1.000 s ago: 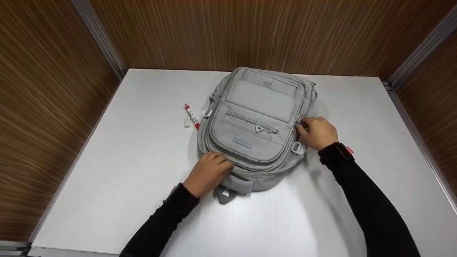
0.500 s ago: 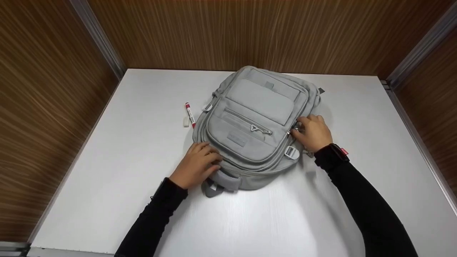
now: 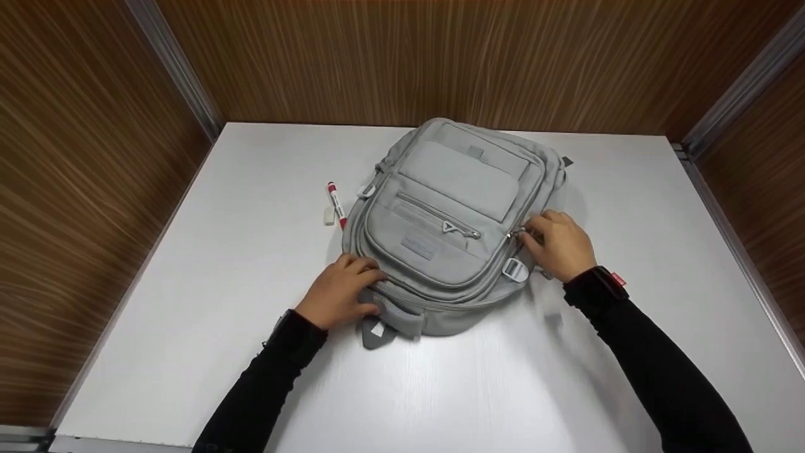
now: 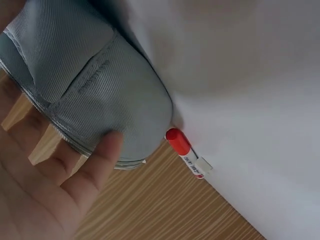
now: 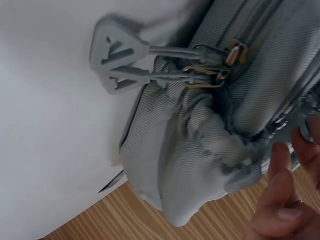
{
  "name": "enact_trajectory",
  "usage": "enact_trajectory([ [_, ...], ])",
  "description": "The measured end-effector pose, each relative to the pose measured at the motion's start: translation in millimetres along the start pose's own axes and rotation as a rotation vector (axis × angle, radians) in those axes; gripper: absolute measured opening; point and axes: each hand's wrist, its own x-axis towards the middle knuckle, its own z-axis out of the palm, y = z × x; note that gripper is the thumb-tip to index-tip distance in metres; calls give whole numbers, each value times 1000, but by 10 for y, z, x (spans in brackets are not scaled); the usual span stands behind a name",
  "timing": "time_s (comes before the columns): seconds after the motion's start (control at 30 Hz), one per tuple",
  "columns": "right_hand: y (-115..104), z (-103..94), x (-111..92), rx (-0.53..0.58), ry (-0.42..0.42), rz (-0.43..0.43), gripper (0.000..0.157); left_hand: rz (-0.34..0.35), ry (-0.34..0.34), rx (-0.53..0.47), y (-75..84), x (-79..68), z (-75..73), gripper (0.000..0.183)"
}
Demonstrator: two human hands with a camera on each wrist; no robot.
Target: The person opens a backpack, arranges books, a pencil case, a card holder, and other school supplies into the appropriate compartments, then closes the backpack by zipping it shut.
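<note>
A grey backpack lies front side up on the white table, its top handle toward me. My left hand rests with loosely bent fingers on its near left edge, beside the handle. In the left wrist view, the fingertips touch the grey fabric. At the bag's right side, my right hand pinches a small zipper pull between thumb and fingers. The right wrist view shows that pull at the right edge, partly hidden by the fingers.
A red and white marker and a small whitish block lie left of the backpack. Two grey zipper tabs hang at the bag's side. Wood-grain panels enclose the white table at the back and sides.
The backpack has turned slightly, its near end swinging left. My left hand has moved left along its near edge. My right hand first shifted left with the bag, then slightly back right.
</note>
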Motion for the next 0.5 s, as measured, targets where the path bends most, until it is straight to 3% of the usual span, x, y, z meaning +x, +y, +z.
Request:
enact_trajectory([
  [0.3, -168, -105, -256, 23, 78, 10, 10, 10, 31, 79, -2, 37, 11, 46],
  [0.5, -292, -92, -388, 32, 77, 1, 12, 60, 97, 106, 17, 56, 60, 45],
])
